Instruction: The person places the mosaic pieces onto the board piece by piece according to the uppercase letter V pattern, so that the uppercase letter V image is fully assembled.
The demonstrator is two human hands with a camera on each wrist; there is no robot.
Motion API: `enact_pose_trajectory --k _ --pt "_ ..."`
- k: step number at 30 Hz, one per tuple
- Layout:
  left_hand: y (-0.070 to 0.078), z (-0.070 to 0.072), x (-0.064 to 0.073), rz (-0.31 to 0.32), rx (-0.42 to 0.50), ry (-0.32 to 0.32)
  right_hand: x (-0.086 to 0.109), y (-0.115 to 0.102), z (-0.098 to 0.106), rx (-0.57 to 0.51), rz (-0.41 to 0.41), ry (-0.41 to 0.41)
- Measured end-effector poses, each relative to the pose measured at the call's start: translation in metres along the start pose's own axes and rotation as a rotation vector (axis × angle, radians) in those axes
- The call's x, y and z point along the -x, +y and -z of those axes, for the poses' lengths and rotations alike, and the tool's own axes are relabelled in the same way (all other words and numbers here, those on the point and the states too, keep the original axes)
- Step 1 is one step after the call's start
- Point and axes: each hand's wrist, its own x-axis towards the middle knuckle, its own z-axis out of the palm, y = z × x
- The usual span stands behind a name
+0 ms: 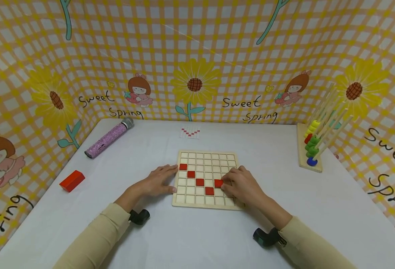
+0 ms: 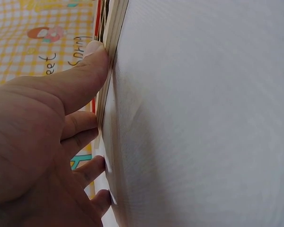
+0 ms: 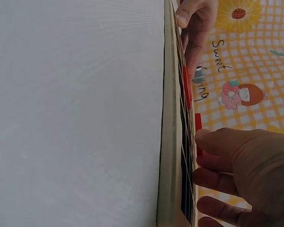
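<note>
A pale wooden grid board (image 1: 186,200) lies flat in the middle of the table. Red square tiles (image 1: 199,182) fill several of its cells, stepping down diagonally from the left edge. My right hand (image 1: 244,186) is over the board's right part, thumb and fingers pinching one more red tile (image 1: 218,183); the right wrist view shows that tile (image 3: 198,122) tilted up at the thumb tip. At the left edge my left hand (image 1: 157,182) steadies the board, fingers extended and thumb spread; in the left wrist view the thumb (image 2: 87,71) touches the board's side (image 2: 114,33).
A small card (image 1: 189,132) with a red V-shaped pattern lies behind the board. To the left are a glittery purple microphone (image 1: 106,141) and a red block (image 1: 72,181). A wooden peg stand (image 1: 315,166) with coloured beads stands at the right. Patterned cloth (image 1: 197,48) walls the table.
</note>
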Motion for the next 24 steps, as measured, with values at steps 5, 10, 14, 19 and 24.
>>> enact_pose_trajectory --k 5,10,14,19,24 --pt "0.0006 0.0008 0.0003 -0.008 0.003 -0.003 -0.0019 0.0013 -0.0021 0.003 -0.003 -0.019" --pt "0.0011 0.0006 0.0008 -0.013 0.011 0.001 -0.0031 0.0033 -0.0042 0.002 0.010 -0.017" --pt "-0.0006 -0.0014 0.0002 -0.015 0.014 0.003 -0.0036 0.0063 -0.0074 -0.002 0.008 -0.027" --pt "-0.0013 -0.0022 -0.0003 -0.016 0.009 0.003 -0.0034 0.0047 -0.0057 0.000 0.000 -0.037" --pt "-0.0011 -0.0011 -0.0002 -0.024 0.010 0.005 -0.0036 0.0050 -0.0061 0.003 0.001 -0.031"
